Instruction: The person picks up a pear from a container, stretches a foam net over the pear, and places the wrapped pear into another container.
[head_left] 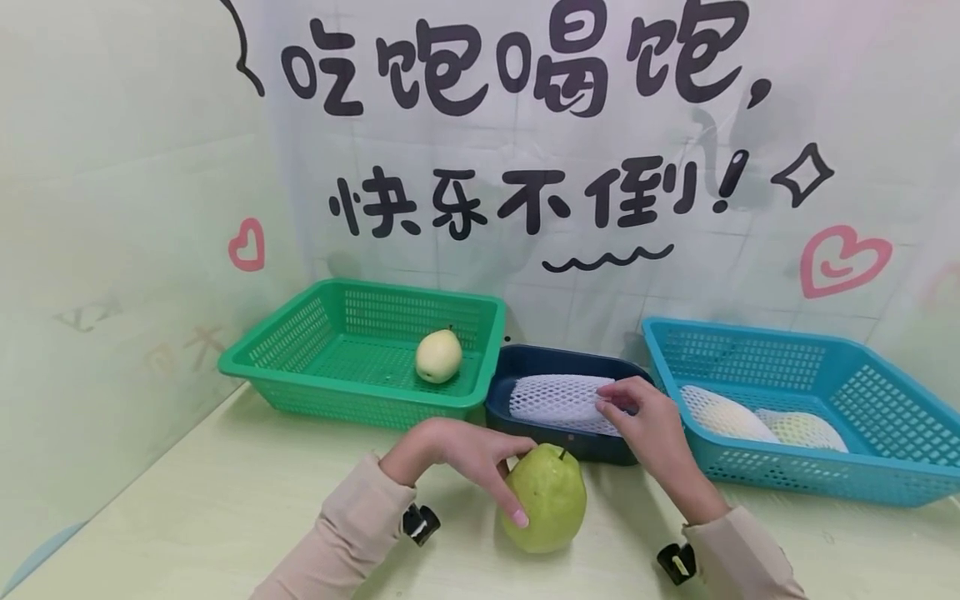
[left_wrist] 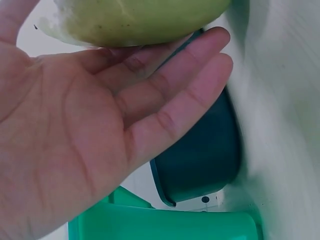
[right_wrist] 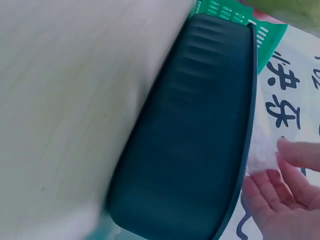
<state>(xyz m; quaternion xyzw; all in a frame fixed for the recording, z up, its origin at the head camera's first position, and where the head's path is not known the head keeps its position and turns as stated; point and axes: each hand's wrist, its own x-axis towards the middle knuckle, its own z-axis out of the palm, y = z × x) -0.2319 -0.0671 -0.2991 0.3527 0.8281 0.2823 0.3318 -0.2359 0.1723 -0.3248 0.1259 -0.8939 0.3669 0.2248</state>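
My left hand (head_left: 472,458) holds a large green pear (head_left: 551,504) low over the table, its thumb on the near side and the fingers behind. From the left wrist view, the fingers reach under the pear (left_wrist: 145,22). At the right end of a white foam net sleeve (head_left: 558,400), my right hand (head_left: 648,425) pinches the mesh between thumb and fingers. The sleeve lies in a dark blue oblong tray (head_left: 600,450). In the right wrist view, the tray's outer wall (right_wrist: 185,140) hides most of the sleeve.
Left of the tray stands a green basket (head_left: 337,392) with a pale yellow pear (head_left: 438,357) in it. On the right, a blue basket (head_left: 825,475) contains two net-covered fruits (head_left: 727,417). A lettered wall sheet (head_left: 487,283) rises behind the containers.
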